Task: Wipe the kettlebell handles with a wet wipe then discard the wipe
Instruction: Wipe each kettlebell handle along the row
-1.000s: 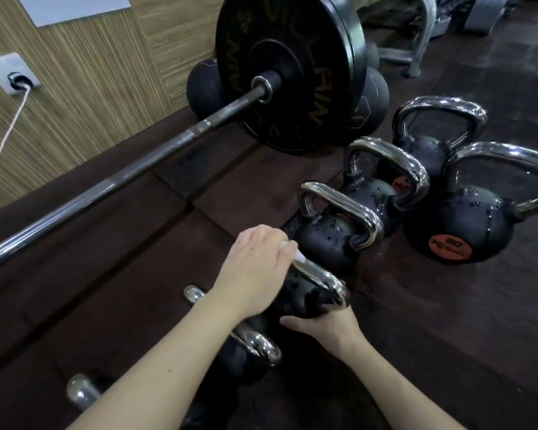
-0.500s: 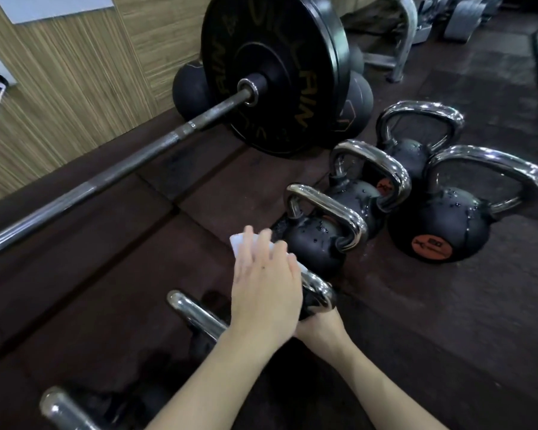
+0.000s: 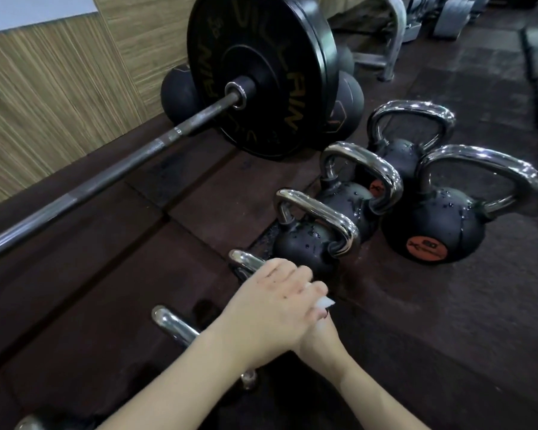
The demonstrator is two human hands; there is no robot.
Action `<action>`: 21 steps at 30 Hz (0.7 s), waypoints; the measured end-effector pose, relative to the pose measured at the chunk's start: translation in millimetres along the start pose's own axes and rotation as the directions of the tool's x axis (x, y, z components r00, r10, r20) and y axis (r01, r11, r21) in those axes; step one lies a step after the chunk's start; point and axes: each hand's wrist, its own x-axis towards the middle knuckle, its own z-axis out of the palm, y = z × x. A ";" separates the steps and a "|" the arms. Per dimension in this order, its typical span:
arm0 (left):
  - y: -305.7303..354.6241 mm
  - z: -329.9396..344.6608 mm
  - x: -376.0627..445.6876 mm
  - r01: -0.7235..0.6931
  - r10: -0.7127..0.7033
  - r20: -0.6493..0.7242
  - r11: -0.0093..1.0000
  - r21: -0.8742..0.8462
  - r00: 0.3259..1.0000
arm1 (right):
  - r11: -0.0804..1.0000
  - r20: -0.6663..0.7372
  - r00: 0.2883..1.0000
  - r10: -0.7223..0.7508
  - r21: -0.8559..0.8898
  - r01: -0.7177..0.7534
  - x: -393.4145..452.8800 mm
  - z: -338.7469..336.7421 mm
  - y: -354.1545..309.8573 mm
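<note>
The left hand point(image 3: 271, 308) lay palm-down over the chrome handle point(image 3: 246, 262) of a near kettlebell, fingers curled closed around a white wet wipe point(image 3: 323, 303) whose corner poked out at the fingertips. The right hand point(image 3: 319, 339) sat tucked under and just behind the left one, mostly hidden, so I could not tell whether it was gripping anything.

At the far left stood a wood-grain wall point(image 3: 59, 82). A long barbell point(image 3: 121, 169) ran from the near left edge diagonally up to a big black plate point(image 3: 261, 72) lettered in gold, with dark round balls point(image 3: 177, 94) resting behind it by the wall. The floor point(image 3: 106, 274) was dark rubber matting with seams.

Near the bottom, another chrome handle point(image 3: 176, 327) stuck out just left of the left forearm, its kettlebell hidden beneath the arm. Right of and beyond the hands, a row of black kettlebells stepped away: the small kettlebell point(image 3: 305, 246) just beyond the fingers, beaded with water drops, then a middle kettlebell point(image 3: 348, 197) touching it, then a far kettlebell point(image 3: 398, 156) with a tall chrome loop. Farthest right sat the largest kettlebell point(image 3: 435, 231), carrying an orange label low on its front, close beside the middle one. Grey equipment frames point(image 3: 395, 35) stood blurred at the far top right.
</note>
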 end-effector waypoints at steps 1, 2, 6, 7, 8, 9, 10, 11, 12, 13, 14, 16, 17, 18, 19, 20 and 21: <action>-6.2 -4.7 -0.1 0.051 -0.052 -0.007 0.999 -0.017 0.999 | 0.998 -0.046 0.997 -0.054 0.005 0.055 2.8 2.6 -0.9; -13.6 -9.5 -1.3 0.106 -0.107 -0.009 0.994 -0.039 0.994 | 0.993 -0.068 0.990 -0.122 -0.012 0.122 3.2 2.5 -0.5; -43.2 -21.5 -2.5 0.364 -0.349 0.115 0.918 -0.158 0.930 | 0.971 -0.048 0.981 -0.185 -0.160 0.176 -1.4 -17.0 5.0; -49.7 -22.6 -1.5 0.472 -0.449 0.145 0.839 -0.270 0.882 | 0.968 -0.046 0.983 -0.178 -0.189 0.167 -4.3 -29.2 10.7; -56.2 -24.3 0.6 0.558 -0.537 0.174 0.731 -0.392 0.826 | 0.959 -0.057 0.982 -0.182 -0.232 0.164 -5.0 -40.5 21.4; -64.8 -21.7 3.9 0.636 -0.623 0.219 0.591 -0.496 0.751 | 0.939 -0.068 0.976 -0.205 -0.296 0.176 -6.9 -52.5 30.9; -73.7 -19.9 7.6 0.691 -0.689 0.249 0.492 -0.529 0.681 | 0.915 -0.082 0.973 -0.217 -0.363 0.173 -6.2 -64.3 43.1; -80.1 -19.3 13.2 0.726 -0.753 0.243 0.413 -0.550 0.612 | 0.877 -0.118 0.964 -0.236 -0.452 0.160 -5.1 -74.7 55.3; -85.7 -18.6 19.5 0.734 -0.811 0.210 0.342 -0.586 0.546 | 0.836 -0.157 0.956 -0.249 -0.533 0.130 -4.0 -83.5 68.3; -90.3 -17.2 26.9 0.721 -0.872 0.185 0.237 -0.651 0.453 | 0.793 -0.187 0.952 -0.243 -0.603 0.084 -2.1 -91.7 79.7; -91.7 -18.1 33.8 0.684 -0.915 0.185 0.122 -0.719 0.357 | 0.753 -0.221 0.953 -0.208 -0.658 0.012 -1.3 -96.9 91.1; -92.1 -16.5 53.4 0.613 -0.958 0.188 -0.015 -0.790 0.219 | 0.687 -0.262 0.960 -0.096 -0.715 -0.126 -0.6 -102.0 108.7; -91.1 -16.6 62.4 0.595 -0.966 0.173 -0.024 -0.803 0.195 | 0.664 -0.273 0.960 -0.066 -0.730 -0.162 -1.6 -101.1 113.9; -89.8 -15.3 71.3 0.584 -0.970 0.139 0.002 -0.812 0.198 | 0.634 -0.283 0.958 -0.054 -0.750 -0.186 -1.3 -99.4 121.2; -89.7 -13.7 79.4 0.584 -0.972 0.101 0.042 -0.811 0.211 | 0.614 -0.290 0.956 -0.050 -0.764 -0.200 -1.7 -97.2 124.0; -90.8 -11.8 87.4 0.595 -0.972 0.062 0.087 -0.799 0.225 | 0.596 -0.301 0.952 -0.053 -0.775 -0.212 -1.2 -95.8 124.8; -92.8 -10.1 95.7 0.610 -0.971 0.034 0.121 -0.783 0.236 | 0.588 -0.311 0.949 -0.052 -0.777 -0.223 -0.3 -95.1 123.9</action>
